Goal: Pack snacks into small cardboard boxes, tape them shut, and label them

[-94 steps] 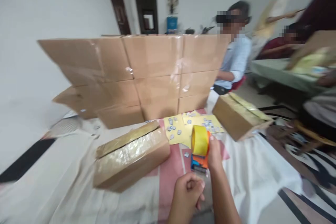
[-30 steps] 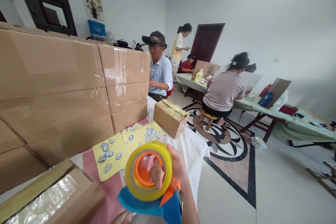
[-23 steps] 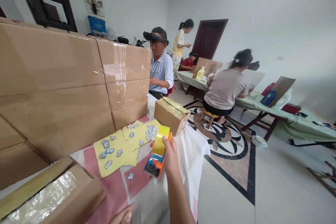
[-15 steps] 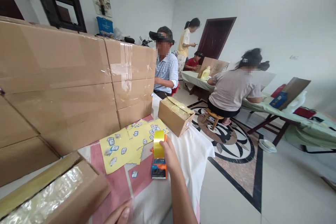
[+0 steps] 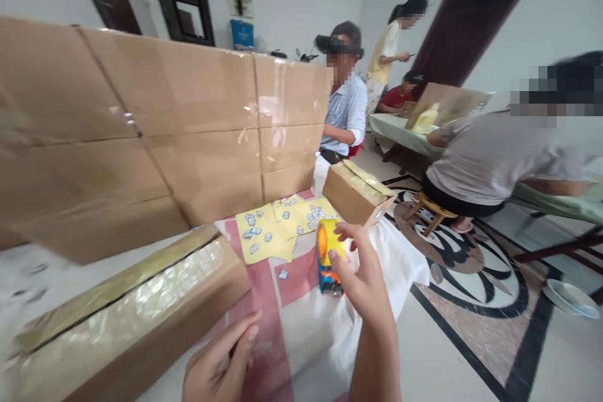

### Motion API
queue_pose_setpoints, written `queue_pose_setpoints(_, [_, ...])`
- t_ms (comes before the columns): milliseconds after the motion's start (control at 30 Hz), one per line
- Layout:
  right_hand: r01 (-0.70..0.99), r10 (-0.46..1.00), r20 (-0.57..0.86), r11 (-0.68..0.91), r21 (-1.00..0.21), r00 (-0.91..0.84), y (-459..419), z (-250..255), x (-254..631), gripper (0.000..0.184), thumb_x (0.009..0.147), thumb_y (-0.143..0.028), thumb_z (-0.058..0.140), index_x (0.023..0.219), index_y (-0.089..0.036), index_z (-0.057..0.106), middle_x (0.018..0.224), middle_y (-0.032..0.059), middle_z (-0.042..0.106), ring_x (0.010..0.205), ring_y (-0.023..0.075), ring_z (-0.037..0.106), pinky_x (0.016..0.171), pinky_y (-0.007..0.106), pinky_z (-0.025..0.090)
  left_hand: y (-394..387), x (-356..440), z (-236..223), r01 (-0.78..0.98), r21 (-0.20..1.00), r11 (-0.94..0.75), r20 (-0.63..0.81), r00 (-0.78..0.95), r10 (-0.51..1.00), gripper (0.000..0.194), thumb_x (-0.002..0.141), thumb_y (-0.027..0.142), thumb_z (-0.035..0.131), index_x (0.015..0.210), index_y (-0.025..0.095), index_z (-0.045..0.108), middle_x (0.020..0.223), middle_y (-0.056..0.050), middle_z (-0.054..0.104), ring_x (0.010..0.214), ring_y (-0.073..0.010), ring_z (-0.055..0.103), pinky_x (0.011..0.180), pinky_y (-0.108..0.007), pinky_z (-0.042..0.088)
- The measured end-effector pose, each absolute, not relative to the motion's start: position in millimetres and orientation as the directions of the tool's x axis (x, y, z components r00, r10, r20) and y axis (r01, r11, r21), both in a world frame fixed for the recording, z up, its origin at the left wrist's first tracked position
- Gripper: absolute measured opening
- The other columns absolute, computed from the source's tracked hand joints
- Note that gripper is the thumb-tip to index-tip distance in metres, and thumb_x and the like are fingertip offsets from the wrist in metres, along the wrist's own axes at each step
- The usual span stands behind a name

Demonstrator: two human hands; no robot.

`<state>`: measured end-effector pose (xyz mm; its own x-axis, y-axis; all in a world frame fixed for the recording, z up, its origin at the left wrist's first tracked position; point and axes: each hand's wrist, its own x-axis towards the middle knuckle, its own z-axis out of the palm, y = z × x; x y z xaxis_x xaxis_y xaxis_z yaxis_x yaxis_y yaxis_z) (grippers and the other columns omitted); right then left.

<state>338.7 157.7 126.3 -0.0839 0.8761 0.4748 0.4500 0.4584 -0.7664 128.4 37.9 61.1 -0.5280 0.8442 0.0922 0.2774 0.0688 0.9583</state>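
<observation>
A tape dispenser (image 5: 328, 282) in blue and orange, loaded with a yellow roll of tape (image 5: 332, 240), stands on the pink and white cloth (image 5: 301, 320). My right hand (image 5: 365, 273) is beside it, fingers apart, with the thumb overlapping the roll; whether it touches is unclear. Low in the view, my left hand (image 5: 223, 358) has thumb and fingers drawn together, and what they hold, if anything, is hidden. Left of that hand lies a long cardboard box (image 5: 188, 314) with shiny clear tape along its top. Yellow sheets (image 5: 277, 245) carrying small blue-edged stickers lie beyond the dispenser.
Stacked cardboard boxes (image 5: 202, 163) form a wall along the table's far side. A smaller box (image 5: 351, 191) sits near the right table edge. One person (image 5: 346, 107) sits behind the stack; another (image 5: 490, 157) sits on a stool (image 5: 436, 207) at right. A bowl (image 5: 572, 298) rests on the floor.
My right hand's fingers have spread from their grip on the tape dispenser. My left hand has come further into view. The camera has turned left, so the scene sits further right.
</observation>
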Motion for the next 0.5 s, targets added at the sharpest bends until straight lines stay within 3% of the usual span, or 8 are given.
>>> queue_pose_setpoints(100, [0.266,0.742,0.430,0.614,-0.743,-0.514,132.3,146.6,307.7,0.027,0.096,-0.031,0.066,0.122,-0.030,0.065,0.119,0.0059,0.064,0.113,0.0263,0.058,0.096,0.041,0.049,31.1,121.1,69.7,0.459,0.884,-0.088,0.318,-0.454,0.832,0.033,0.088,0.054,0.068,0.089,0.026,0.085,0.088,-0.005,0.082,0.075,-0.0214,0.076,0.072,-0.026,0.062])
queue_pose_setpoints(167, [0.206,0.626,0.443,0.698,-0.686,-0.642,122.4,151.1,288.6,0.019,0.095,-0.025,0.071,0.113,-0.028,0.069,0.119,0.0052,0.063,0.116,0.0255,0.054,0.099,0.041,0.048,27.0,117.2,75.5,0.566,0.786,-0.250,0.495,-0.332,0.803,0.021,0.094,0.036,0.065,0.096,0.025,0.084,0.083,-0.004,0.080,0.071,-0.0176,0.074,0.067,-0.023,0.059])
queue_pose_setpoints(300, [0.096,0.477,0.524,0.797,-0.597,-0.706,116.2,150.7,269.3,0.006,0.096,-0.017,0.070,0.099,-0.022,0.069,0.105,0.0035,0.063,0.108,0.0209,0.054,0.094,0.036,0.048,19.2,110.2,83.5,0.663,0.652,-0.368,0.619,-0.185,0.763,0.023,0.097,0.018,0.060,0.110,0.024,0.078,0.070,0.001,0.071,0.061,-0.0118,0.067,0.059,-0.019,0.053])
queue_pose_setpoints(500, [0.085,0.437,0.515,0.817,-0.571,-0.737,112.9,155.2,266.4,0.006,0.099,-0.014,0.064,0.098,-0.019,0.066,0.101,0.0040,0.064,0.101,0.0198,0.053,0.086,0.035,0.048,15.3,102.1,84.2,0.683,0.638,-0.356,0.640,-0.213,0.738,0.019,0.096,0.017,0.064,0.108,0.024,0.077,0.082,0.001,0.077,0.070,-0.0119,0.072,0.065,-0.018,0.056])
